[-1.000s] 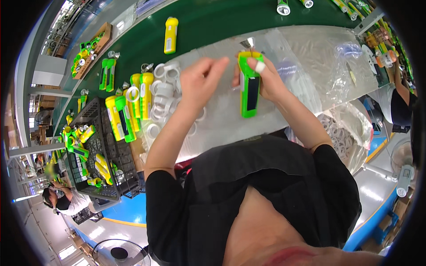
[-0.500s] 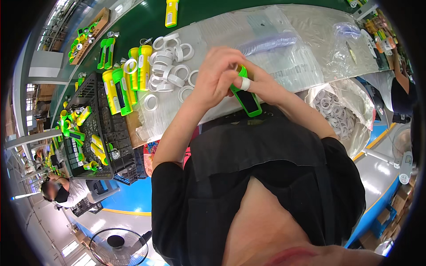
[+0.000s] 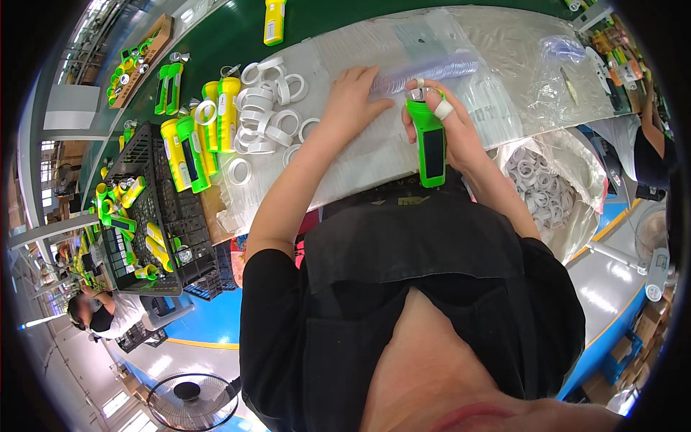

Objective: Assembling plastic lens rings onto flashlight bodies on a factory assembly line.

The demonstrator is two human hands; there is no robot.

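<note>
A green flashlight [image 3: 431, 147] with a dark panel along its body stands nearly upright in my right hand [image 3: 453, 119], whose fingers wrap round its head end. The silvery reflector shows at its top. White bands circle fingers of this hand. To the left, my left hand [image 3: 353, 104] is open, thumb and fingers apart, at the left end of a row of clear thin discs [image 3: 446, 67]. Nothing is visible in its grasp. White plastic rings [image 3: 255, 115] lie in a loose pile left of that hand.
Yellow and green flashlights [image 3: 191, 155] stand at the table's left, beside a black crate [image 3: 173, 223] holding more. One yellow flashlight [image 3: 273, 21] lies at the far edge. A lined sack of white rings [image 3: 540, 180] is at right. A fan [image 3: 188, 392] stands lower left.
My hands have parted: the left has let go of the flashlight and moved to the discs' left end. My right hand has shifted right with the flashlight, now more upright.
</note>
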